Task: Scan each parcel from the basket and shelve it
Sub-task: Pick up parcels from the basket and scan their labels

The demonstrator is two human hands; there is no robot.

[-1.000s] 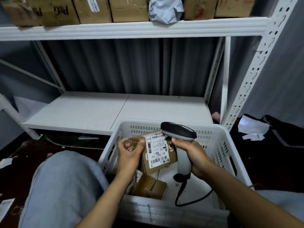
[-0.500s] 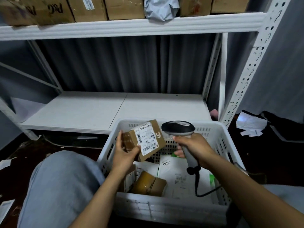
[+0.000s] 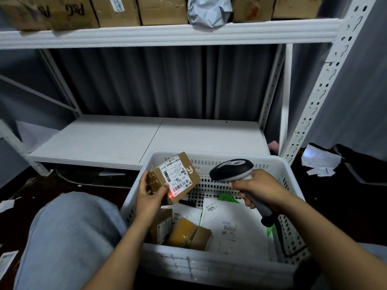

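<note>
While the left hand [image 3: 149, 197] grips a small brown parcel [image 3: 174, 176] above the white basket [image 3: 209, 266], label up, right hand [image 3: 259, 188] is closed round the scanner [image 3: 232, 170] handle, its red line on the parcel's lower edge. More parcels lie in basket; lower shelf [image 3: 125, 141] behind.

Both hands up, each gripping sth.
L hand [image 3: 151, 196] reaches in from lower centre, forearm angled up, thumb on near face & fingers wrapped behind what it holds. R hand [image 3: 258, 189] comes from lower right, fist closed round a handle, knuckles up, wrist straight.
</note>
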